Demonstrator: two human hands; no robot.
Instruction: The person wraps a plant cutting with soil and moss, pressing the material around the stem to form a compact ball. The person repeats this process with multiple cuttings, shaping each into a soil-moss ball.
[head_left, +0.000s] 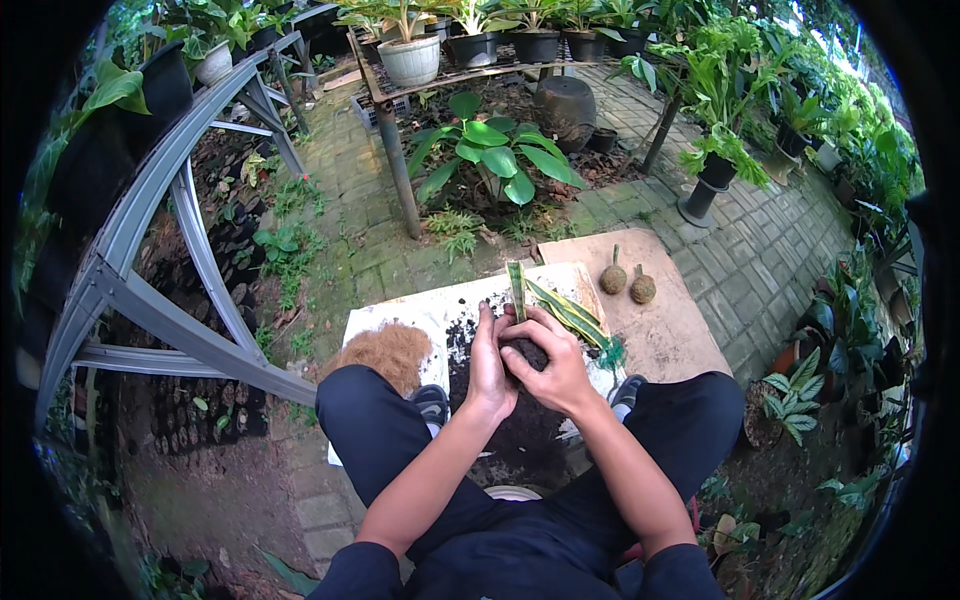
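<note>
Between my cupped hands sits a ball of dark moist soil (532, 352), with an upright snake plant leaf cutting (516, 286) rising from its far side. My left hand (487, 367) supports the ball along its left side, palm turned inward. Curled over the top and right side are the fingers of my right hand (556, 360). The leaf's lower end is hidden by fingers and soil. Just right of my hands lie more yellow-edged snake plant leaves (571, 315), with a tangle of green string (611, 352) by their near end. Loose dark soil (529, 446) spreads below my hands.
Brown coconut fibre (386, 352) is heaped on a white sheet (375, 313) at left. Two fibre-wrapped balls with leaf stubs (613, 280) rest on cardboard (679, 330) at right. A metal frame (172, 337) stands left; a rack of potted plants (480, 79) stands ahead.
</note>
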